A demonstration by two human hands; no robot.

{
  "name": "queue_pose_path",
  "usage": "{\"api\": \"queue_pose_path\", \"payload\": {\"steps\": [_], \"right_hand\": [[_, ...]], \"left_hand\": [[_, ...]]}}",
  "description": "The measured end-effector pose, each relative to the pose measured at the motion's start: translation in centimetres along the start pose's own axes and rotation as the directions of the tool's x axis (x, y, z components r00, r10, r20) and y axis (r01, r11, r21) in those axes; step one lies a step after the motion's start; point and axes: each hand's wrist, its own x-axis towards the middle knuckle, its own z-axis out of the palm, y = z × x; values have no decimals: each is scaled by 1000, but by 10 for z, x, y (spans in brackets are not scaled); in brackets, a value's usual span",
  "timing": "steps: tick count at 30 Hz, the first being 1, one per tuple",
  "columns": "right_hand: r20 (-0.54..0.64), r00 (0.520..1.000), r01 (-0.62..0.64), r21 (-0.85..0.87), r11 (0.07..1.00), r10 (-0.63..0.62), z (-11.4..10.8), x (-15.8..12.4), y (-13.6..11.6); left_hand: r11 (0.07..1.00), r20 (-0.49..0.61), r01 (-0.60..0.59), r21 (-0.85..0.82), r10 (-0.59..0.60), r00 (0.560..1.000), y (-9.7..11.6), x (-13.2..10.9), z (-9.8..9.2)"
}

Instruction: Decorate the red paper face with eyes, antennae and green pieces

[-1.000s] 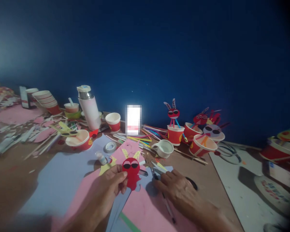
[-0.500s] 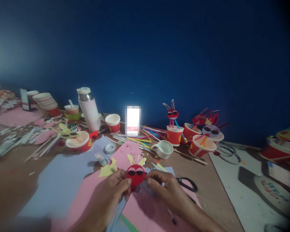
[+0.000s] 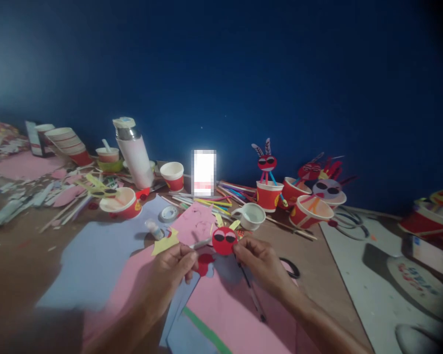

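Since half a second ago, the red paper face [image 3: 225, 240] has shifted right, away from the left hand [image 3: 172, 269], and is now pinched at its edge between thumb and forefinger of the right hand [image 3: 260, 258]. On the brown table [image 3: 327, 268] below, a pink paper sheet [image 3: 238, 317] spreads under both arms, while a white thermos [image 3: 135, 157] stands farther back and a white handled cup [image 3: 251, 215] sits beyond the face. Left fingers curl nearly together beside a small red paper scrap [image 3: 205, 264], though whether they grip anything cannot be told.
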Motion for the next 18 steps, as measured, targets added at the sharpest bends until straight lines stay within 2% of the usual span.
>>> {"api": "queue_pose_path", "payload": {"steps": [2, 3, 4, 5, 6, 8, 9, 11, 14, 16, 18], "right_hand": [[-23, 1000, 6, -7, 1000, -6, -5, 1, 0], [-31, 1000, 6, -8, 1000, -6, -6, 1, 0], [-36, 999, 3, -8, 1000, -3, -6, 1, 0], [-39, 999, -3, -5, 1000, 3, -6, 1, 0], [-39, 999, -10, 0, 1000, 10, -4, 0, 0], [-33, 999, -27, 15, 1000, 27, 1, -3, -2], [-25, 999, -37, 23, 999, 38, 5, -5, -3], [0, 998, -56, 36, 998, 56, 10, -9, -7], [43, 997, -73, 46, 996, 71, 16, -13, -13], [49, 996, -80, 58, 995, 77, 16, -15, -14], [41, 996, -84, 74, 994, 81, 15, -16, -13]], "left_hand": [[972, 93, -143, 184, 128, 987, -1, -8, -5], [924, 184, -256, 284, 210, 960, -3, -14, -6], [841, 278, -394, 371, 305, 911, -6, -20, -7], [716, 382, -555, 422, 415, 826, -10, -26, -8], [586, 454, -657, 474, 477, 753, -15, -32, -9], [366, 513, -765, 531, 580, 633, -29, -39, -9], [284, 538, -781, 556, 594, 598, -36, -40, -9], [136, 577, -776, 615, 593, 561, -51, -37, -10], [-37, 613, -733, 679, 577, 539, -67, -29, -10], [-93, 620, -709, 699, 573, 536, -70, -25, -8], [-92, 606, -695, 713, 580, 544, -65, -24, -5]]}}
